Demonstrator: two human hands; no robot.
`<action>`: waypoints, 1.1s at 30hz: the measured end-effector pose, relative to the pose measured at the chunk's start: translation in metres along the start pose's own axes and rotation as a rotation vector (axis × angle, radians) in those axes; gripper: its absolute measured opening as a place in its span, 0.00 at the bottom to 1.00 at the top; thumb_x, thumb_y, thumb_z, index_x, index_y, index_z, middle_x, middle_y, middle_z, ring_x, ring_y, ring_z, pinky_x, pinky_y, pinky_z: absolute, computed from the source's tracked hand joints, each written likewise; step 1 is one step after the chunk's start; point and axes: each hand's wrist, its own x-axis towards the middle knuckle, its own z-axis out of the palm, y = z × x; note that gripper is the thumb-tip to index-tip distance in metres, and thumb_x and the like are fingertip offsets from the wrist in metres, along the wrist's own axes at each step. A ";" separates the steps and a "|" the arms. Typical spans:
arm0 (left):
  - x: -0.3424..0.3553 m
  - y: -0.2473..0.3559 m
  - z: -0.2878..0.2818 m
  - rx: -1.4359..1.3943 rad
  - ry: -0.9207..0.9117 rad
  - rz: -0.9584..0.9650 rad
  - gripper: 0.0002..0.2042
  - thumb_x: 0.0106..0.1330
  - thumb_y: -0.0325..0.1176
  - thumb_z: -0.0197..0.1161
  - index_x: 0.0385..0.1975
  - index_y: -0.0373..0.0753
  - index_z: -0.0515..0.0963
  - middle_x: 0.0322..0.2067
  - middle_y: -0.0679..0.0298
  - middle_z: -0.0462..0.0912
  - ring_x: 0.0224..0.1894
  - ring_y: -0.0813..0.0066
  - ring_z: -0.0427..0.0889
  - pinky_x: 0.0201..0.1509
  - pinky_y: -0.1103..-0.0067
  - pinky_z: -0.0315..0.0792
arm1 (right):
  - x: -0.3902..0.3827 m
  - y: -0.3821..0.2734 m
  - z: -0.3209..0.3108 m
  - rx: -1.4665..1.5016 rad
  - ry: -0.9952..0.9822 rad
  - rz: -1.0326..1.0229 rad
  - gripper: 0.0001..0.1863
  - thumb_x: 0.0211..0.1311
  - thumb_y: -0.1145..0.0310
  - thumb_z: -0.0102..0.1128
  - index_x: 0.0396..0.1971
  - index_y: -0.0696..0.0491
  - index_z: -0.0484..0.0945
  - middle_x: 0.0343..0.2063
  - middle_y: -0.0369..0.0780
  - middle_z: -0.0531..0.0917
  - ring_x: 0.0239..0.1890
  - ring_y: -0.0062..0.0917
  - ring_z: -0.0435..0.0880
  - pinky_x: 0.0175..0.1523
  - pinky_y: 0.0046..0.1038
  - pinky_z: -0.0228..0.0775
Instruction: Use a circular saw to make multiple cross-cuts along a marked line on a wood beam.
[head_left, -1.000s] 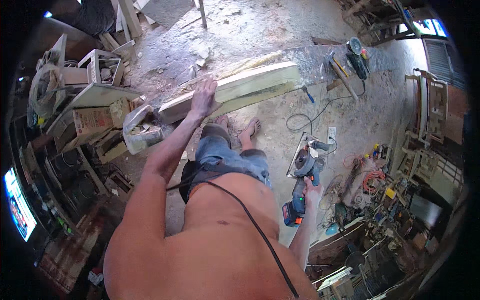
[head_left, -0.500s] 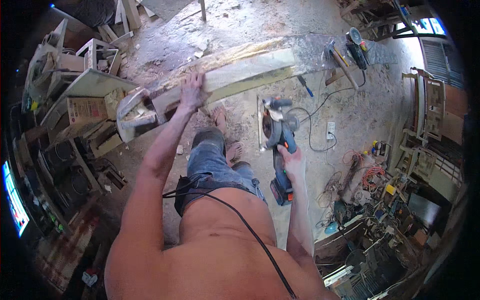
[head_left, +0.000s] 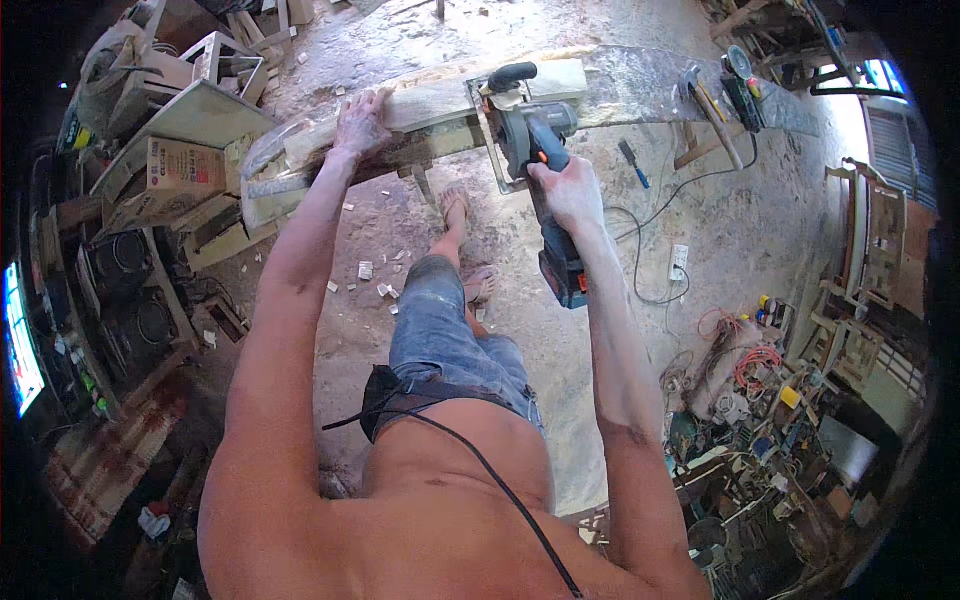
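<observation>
A pale wooden board (head_left: 430,105) lies lengthwise along the bench (head_left: 630,80). My left hand (head_left: 362,125) rests flat on the board's left part, fingers stretched out. In my right hand (head_left: 572,192) is the rear handle of a cordless circular saw (head_left: 530,135). The saw's base plate lies across the right part of the board and sticks out past its near edge. My grip hides part of the handle, and whether the blade is in the wood cannot be made out.
A hammer (head_left: 715,120) and an angle grinder (head_left: 741,98) lie on the bench's right end. A blue-handled tool (head_left: 634,165) and a white power strip (head_left: 679,262) are on the floor. At left stands a cardboard box (head_left: 183,168); clutter fills the lower right.
My right hand has brought the saw up and forward from beside the bench onto the board. The board has shifted leftward on the bench, with my left hand still on it.
</observation>
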 end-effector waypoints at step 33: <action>0.000 0.016 -0.019 -0.121 -0.005 -0.002 0.46 0.58 0.67 0.81 0.69 0.41 0.76 0.66 0.52 0.85 0.71 0.51 0.83 0.76 0.54 0.75 | 0.024 -0.041 0.049 -0.100 -0.039 0.122 0.34 0.62 0.44 0.71 0.32 0.69 0.90 0.28 0.63 0.89 0.37 0.54 0.95 0.48 0.48 0.83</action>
